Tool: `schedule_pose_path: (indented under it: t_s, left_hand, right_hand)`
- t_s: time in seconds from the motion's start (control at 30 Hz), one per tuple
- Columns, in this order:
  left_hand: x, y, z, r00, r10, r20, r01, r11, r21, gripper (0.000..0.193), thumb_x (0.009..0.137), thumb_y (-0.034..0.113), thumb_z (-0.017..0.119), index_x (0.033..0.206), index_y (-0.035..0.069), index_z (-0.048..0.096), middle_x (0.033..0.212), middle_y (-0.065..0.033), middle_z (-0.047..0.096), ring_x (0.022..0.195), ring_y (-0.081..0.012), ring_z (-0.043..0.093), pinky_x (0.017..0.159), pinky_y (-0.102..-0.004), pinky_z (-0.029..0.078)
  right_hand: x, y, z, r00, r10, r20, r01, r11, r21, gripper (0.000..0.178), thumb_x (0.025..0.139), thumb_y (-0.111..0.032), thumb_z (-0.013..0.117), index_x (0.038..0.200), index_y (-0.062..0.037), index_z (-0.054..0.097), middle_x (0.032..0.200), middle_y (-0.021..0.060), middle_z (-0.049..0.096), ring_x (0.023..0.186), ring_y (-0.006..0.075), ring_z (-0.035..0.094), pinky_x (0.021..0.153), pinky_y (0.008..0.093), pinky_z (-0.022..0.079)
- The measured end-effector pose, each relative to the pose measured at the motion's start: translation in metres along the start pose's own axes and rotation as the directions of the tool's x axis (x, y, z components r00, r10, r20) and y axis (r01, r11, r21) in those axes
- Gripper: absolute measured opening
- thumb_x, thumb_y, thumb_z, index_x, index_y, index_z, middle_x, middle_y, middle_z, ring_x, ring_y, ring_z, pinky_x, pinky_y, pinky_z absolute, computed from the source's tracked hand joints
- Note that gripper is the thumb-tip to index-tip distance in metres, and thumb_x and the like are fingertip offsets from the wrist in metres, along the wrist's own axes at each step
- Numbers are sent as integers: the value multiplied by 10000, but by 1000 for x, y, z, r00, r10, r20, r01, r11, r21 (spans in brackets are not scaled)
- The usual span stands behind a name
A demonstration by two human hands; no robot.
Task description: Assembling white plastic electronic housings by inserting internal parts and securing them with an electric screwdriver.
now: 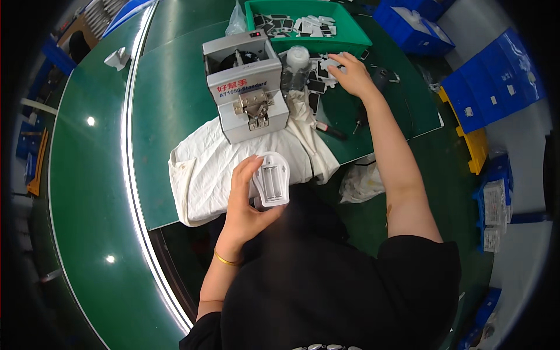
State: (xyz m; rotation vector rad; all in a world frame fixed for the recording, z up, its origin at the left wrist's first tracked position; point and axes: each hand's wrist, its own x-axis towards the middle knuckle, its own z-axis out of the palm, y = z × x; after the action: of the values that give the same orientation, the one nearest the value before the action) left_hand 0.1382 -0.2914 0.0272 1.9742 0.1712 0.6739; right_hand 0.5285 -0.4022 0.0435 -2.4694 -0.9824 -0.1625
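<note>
Two bare hands work over a green mat in the head view: the left hand point(245, 195), at centre frame, grips a white plastic housing point(271, 179) between thumb and curled fingers, its open recess facing up, above a rumpled white cloth point(204, 169). The right hand point(350, 73), stretched to the upper middle, has its fingertips pressed on a scatter of small black and white parts point(318, 79); whether it pinches one cannot be told. Between the hands stands a grey box-shaped machine point(248, 84) with a clear bottle point(296, 64) just beside it. Beyond lies a green tray point(350, 35) of similar parts; blue crates point(496, 81) line the right edge.
</note>
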Motion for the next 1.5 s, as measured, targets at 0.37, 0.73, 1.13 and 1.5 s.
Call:
schedule_pose_path:
  t_s: [0.37,0.73,1.13,1.5]
  left_hand:
    - [-8,-10,8,1000,24,17,-28,976,216,721,555,94,914,1222,114,642,1330,-196,505,1179,-368,551,961,-420,494]
    - [-5,-12,4,998,45,36,-53,970,239,809,534,189,940,1250,63,585,1330,-219,544,1196,-385,558,978,-435,479]
    - [-11,-20,7,999,-32,26,25,976,218,1063,509,229,973,1393,-14,434,1363,-173,533,1232,-296,548,1054,-381,424]
    - [-7,-14,9,1000,3,-3,-3,968,252,1024,521,209,961,1386,20,447,1317,-162,569,1158,-321,591,980,-387,493]
  right_hand:
    - [-25,-9,4,937,-67,343,85,996,-39,588,927,-534,583,1427,-231,517,1509,284,357,1402,434,346,1147,449,305]
    - [60,78,-42,922,375,100,-293,841,-456,673,728,-412,792,1306,-128,598,1286,127,629,1250,301,548,1029,446,434]
    - [104,136,-14,929,199,312,-154,975,-162,651,773,-328,784,1324,-63,559,1301,203,606,1215,355,570,1032,406,451]
    - [49,66,-21,883,216,416,-42,920,-390,480,927,-173,540,1407,-156,514,1278,159,630,1202,352,581,1086,558,328]
